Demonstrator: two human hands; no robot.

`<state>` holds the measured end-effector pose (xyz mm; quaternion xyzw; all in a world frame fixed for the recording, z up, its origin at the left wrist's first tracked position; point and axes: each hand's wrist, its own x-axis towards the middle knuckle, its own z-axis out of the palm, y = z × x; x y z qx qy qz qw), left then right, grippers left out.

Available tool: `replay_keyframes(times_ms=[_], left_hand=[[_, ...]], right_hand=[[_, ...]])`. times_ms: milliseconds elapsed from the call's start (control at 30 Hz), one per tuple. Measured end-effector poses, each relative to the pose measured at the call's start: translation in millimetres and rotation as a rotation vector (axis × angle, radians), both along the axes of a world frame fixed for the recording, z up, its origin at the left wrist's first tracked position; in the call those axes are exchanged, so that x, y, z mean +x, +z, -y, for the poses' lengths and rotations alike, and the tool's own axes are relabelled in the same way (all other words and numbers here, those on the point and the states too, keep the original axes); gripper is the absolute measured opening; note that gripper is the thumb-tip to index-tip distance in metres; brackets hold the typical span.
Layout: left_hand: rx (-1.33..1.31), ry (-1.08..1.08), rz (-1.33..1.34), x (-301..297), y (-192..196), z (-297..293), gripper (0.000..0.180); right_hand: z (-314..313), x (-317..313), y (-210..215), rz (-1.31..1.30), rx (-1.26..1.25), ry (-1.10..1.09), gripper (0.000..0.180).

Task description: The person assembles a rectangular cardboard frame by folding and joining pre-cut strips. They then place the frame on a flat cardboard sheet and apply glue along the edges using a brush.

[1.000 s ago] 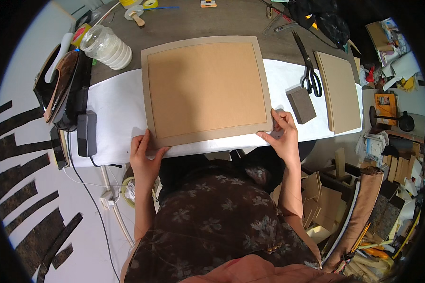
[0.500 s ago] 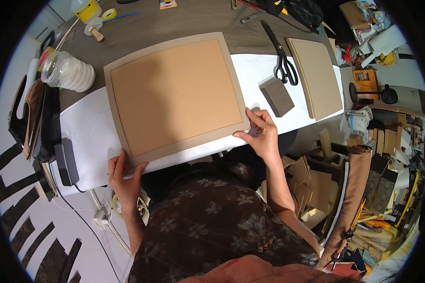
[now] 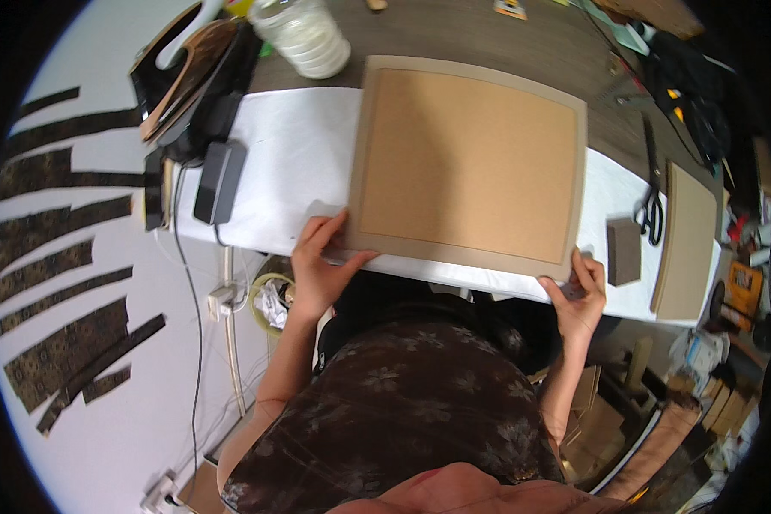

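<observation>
A flat board (image 3: 471, 163), tan in the middle with a grey-beige border and a thin dark line between them, lies on a white sheet (image 3: 287, 154). My left hand (image 3: 324, 267) holds its near left corner, the thumb along the front edge and the fingers at the side. At the near right corner, my right hand (image 3: 578, 295) grips in the same way, thumb and fingers on either side of the corner. To the right of the board sits a dark brown block (image 3: 624, 250).
Black scissors (image 3: 651, 206) and a stack of beige boards (image 3: 687, 240) lie at the right. A clear jar of white stuff (image 3: 304, 38) stands at the far left, with a black adapter (image 3: 220, 182) nearer me. Below the table's left side is a waste bin (image 3: 271, 304).
The view has turned to the left, so the board and table appear further right and turned clockwise. Both hands stay at the board's near corners; the right fingers now sit closer round theirs.
</observation>
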<state>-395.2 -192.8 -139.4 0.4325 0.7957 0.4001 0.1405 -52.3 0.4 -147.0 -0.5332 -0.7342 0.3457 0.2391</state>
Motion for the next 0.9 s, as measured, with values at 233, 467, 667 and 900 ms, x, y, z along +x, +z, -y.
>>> replay_keyframes(times_ms=[233,467,667,900], left_hand=[[0.033,0.003,0.037,-2,-2,0,0.064],[0.026,0.036,0.161,4,4,4,0.056],[0.006,0.157,0.275,2,-8,-2,0.041],[-0.025,0.153,0.213,0,-22,8,0.043]], right_hand=[[-1,2,-4,-0.044,0.010,-0.005,0.073],[4,-6,13,-0.067,0.038,0.033,0.069],[8,-18,21,-0.093,0.026,-0.049,0.058],[7,-13,18,-0.120,-0.027,-0.041,0.057]])
